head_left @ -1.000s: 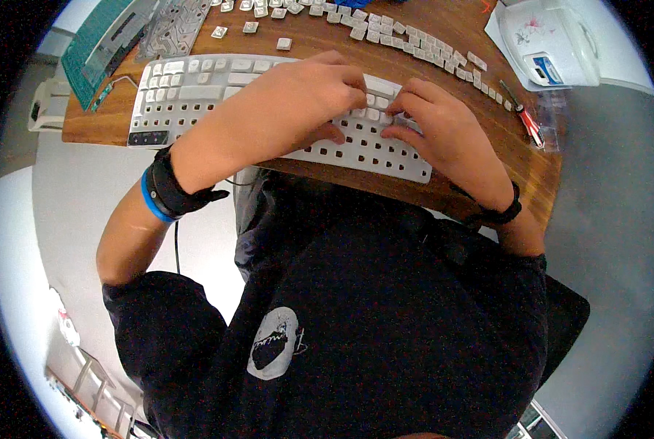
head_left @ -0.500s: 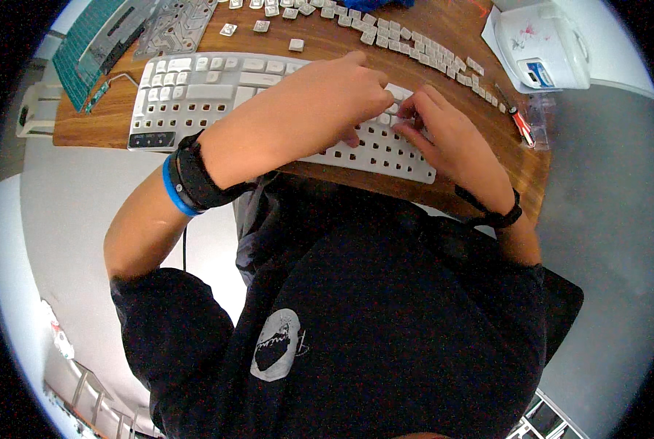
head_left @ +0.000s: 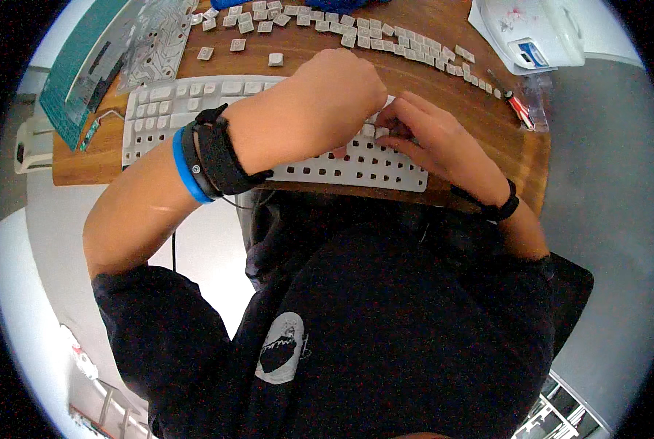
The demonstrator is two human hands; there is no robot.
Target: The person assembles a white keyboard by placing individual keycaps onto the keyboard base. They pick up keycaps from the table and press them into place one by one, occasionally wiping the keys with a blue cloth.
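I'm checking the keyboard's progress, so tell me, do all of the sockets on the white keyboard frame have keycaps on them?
No, the keyboard frame shows rows of bare square sockets along its near edge, and many loose keycaps lie on the wooden table behind it.

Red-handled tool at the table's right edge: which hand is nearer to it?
Right. The right hand rests on the white keyboard frame, left of the red-handled tool; the left hand lies farther left.

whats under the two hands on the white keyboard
Both the left hand and right hand rest on the white keyboard; open key sockets show beside them. Whatever the fingertips pinch is hidden.
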